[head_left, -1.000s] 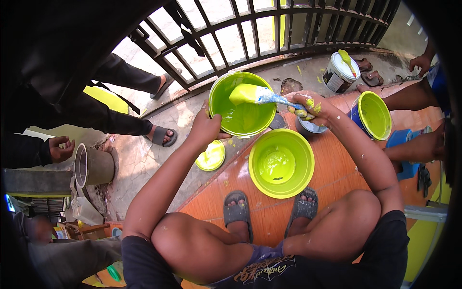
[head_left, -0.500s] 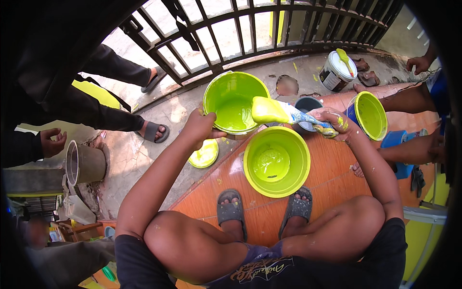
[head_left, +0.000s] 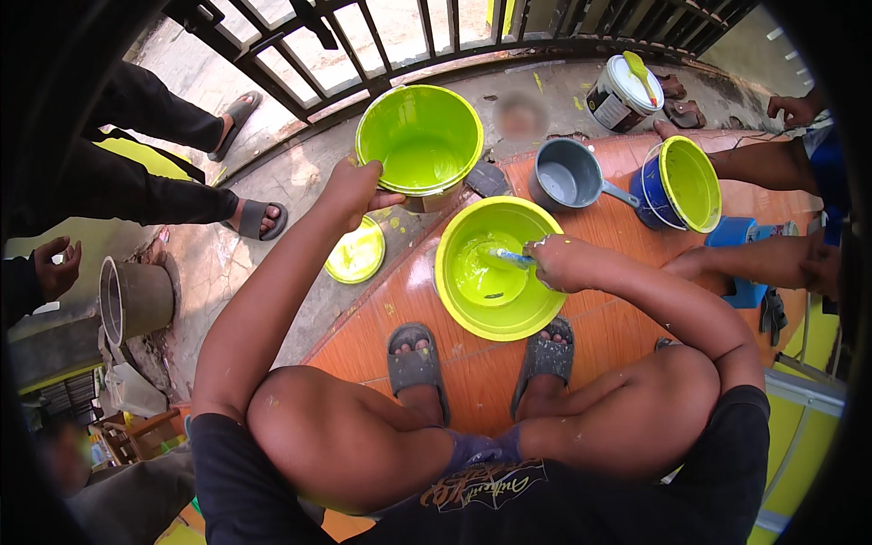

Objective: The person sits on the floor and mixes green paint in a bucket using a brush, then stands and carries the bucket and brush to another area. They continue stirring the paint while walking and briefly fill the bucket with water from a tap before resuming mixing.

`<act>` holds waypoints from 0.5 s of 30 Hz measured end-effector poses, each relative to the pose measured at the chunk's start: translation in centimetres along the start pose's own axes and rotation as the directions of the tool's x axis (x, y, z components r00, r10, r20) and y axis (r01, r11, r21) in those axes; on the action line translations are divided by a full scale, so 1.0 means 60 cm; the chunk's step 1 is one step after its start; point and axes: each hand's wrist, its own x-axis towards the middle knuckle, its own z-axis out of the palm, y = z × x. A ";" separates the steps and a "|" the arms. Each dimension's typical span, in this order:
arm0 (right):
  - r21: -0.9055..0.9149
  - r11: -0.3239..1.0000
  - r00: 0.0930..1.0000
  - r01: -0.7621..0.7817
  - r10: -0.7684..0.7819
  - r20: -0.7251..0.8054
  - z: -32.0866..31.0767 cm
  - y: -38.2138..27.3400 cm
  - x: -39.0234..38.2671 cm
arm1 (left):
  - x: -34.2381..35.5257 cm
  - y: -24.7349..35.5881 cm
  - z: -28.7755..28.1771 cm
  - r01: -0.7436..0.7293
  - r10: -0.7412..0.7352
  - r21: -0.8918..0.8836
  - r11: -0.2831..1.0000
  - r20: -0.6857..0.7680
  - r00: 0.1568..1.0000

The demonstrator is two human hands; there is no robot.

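Head view: left hand (head_left: 350, 186) grips rim of round lime-green plastic paint bucket (head_left: 420, 145) on concrete beside metal gate. Right hand (head_left: 559, 263) closed on blue-handled brush (head_left: 509, 258), bristles in lime paint inside shallow green plastic basin (head_left: 498, 268) on orange floor, ahead of grey sandals (head_left: 416, 359).

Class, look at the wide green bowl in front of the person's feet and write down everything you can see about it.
The wide green bowl is round, shallow and bright lime, seemingly plastic, and stands upright on the orange tiled floor just ahead of the grey sandals. Pale green paint pools in its bottom and streaks its walls. The right hand rests over its right rim, holding a blue-handled brush dipped in the paint. A taller green bucket stands behind it.
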 end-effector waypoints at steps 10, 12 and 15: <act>-0.256 0.954 0.987 0.153 -0.161 -0.008 0.073 -0.050 0.068 | 0.054 -0.047 -0.003 -0.023 0.025 0.079 0.997 -0.025 0.999; -0.253 0.953 0.986 0.168 -0.164 0.034 0.040 -0.043 0.071 | 0.068 -0.052 -0.003 0.001 0.002 0.076 0.997 -0.030 1.000; -0.272 0.952 0.987 0.138 -0.155 -0.040 0.014 -0.040 0.068 | 0.095 -0.064 0.000 0.059 -0.057 0.065 0.996 -0.038 0.998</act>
